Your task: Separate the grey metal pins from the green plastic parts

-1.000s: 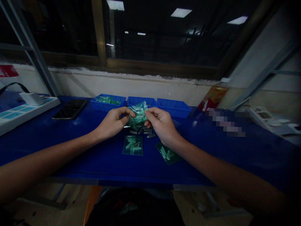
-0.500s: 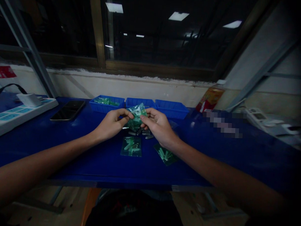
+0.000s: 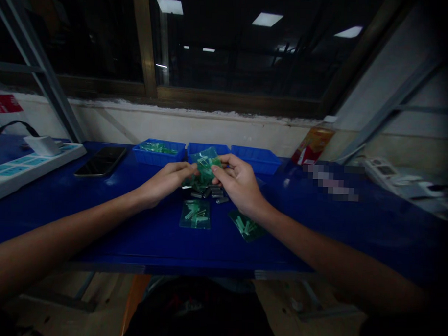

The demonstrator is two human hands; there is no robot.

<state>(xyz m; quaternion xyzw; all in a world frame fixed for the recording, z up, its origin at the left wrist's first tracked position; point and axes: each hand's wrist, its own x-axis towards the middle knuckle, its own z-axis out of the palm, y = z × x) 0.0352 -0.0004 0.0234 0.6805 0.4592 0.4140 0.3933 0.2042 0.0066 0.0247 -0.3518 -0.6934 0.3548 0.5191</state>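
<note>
Both my hands meet over the middle of the blue table (image 3: 97, 217). My right hand (image 3: 238, 183) pinches a small green plastic bag (image 3: 204, 165) with pale parts inside, held upright. My left hand (image 3: 164, 183) has its fingers curled at the bag's lower left edge, over a small pile of dark metal pieces (image 3: 208, 193). Two flat filled green bags lie nearer to me: one (image 3: 196, 214) below the pile, another (image 3: 247, 225) under my right wrist.
Three blue trays stand in a row behind my hands; the left tray (image 3: 158, 153) holds green bags, the middle tray (image 3: 206, 149) and right tray (image 3: 259, 160) show none. A black phone (image 3: 101, 161) and a white power strip (image 3: 29, 161) lie at the left. A red-orange carton (image 3: 313, 144) stands at the right.
The bag has been turned more upright in my right hand, and my left fingers have slipped lower toward the metal pieces. The view shifted slightly.
</note>
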